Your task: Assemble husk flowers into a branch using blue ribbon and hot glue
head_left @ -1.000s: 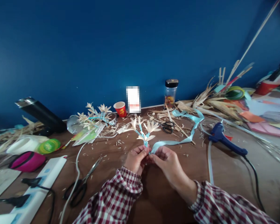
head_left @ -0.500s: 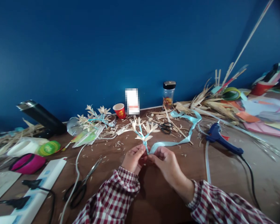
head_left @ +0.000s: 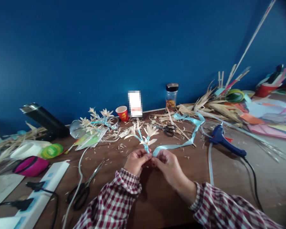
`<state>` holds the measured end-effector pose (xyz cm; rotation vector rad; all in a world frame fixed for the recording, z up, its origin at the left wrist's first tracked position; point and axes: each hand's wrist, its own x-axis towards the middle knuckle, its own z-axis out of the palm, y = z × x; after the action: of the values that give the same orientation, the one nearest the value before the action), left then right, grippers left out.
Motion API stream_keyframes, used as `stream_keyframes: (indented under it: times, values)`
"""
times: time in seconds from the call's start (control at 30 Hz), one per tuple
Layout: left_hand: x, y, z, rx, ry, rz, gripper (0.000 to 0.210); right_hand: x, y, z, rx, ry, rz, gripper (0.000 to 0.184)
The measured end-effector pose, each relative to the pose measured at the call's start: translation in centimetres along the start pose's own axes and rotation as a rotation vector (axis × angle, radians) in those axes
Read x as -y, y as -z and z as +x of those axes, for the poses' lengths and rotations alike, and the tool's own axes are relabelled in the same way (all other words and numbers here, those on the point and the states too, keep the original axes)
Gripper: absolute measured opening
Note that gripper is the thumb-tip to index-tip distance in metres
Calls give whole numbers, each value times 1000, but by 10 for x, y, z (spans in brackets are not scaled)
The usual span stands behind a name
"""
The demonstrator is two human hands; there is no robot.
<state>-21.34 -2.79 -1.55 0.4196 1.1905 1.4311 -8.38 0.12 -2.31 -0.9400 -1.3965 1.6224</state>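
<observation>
My left hand (head_left: 137,161) is closed around the stem of a small spray of pale, dried-husk flowers (head_left: 146,136), whose stems are wrapped in light blue. The blossoms point up and away from me. My right hand (head_left: 167,166) pinches a light blue ribbon (head_left: 173,146) close beside the stem. From there the ribbon runs right across the table and curls back toward the husks. The fingertips of both hands almost meet, and they hide the lower end of the stem.
Black-handled scissors (head_left: 82,192) and a power strip (head_left: 45,187) lie left. A blue glue gun (head_left: 226,141) with its cord lies right. Behind stand a red paper cup (head_left: 122,114), a lidded jar (head_left: 171,97) and more husk flowers (head_left: 97,121). Dried husks (head_left: 205,103) pile at back right.
The flower spray has turned and tipped slightly to the left in my left hand, whose thumb has shifted lower over the stem. My right hand keeps its pinch on the ribbon.
</observation>
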Motion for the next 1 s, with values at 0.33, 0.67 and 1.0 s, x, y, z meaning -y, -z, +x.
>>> stream_keyframes:
  times: [0.33,0.67,1.0]
  values:
    - [4,-3,0,-43,-35,-3,42,-3,0,0,-74,23,-63,25]
    - [-5,11,-4,-215,-142,423,27,9,11,-12,126,-99,-146,11]
    - [-18,40,-18,-248,-207,927,38,41,33,-50,398,207,-786,11]
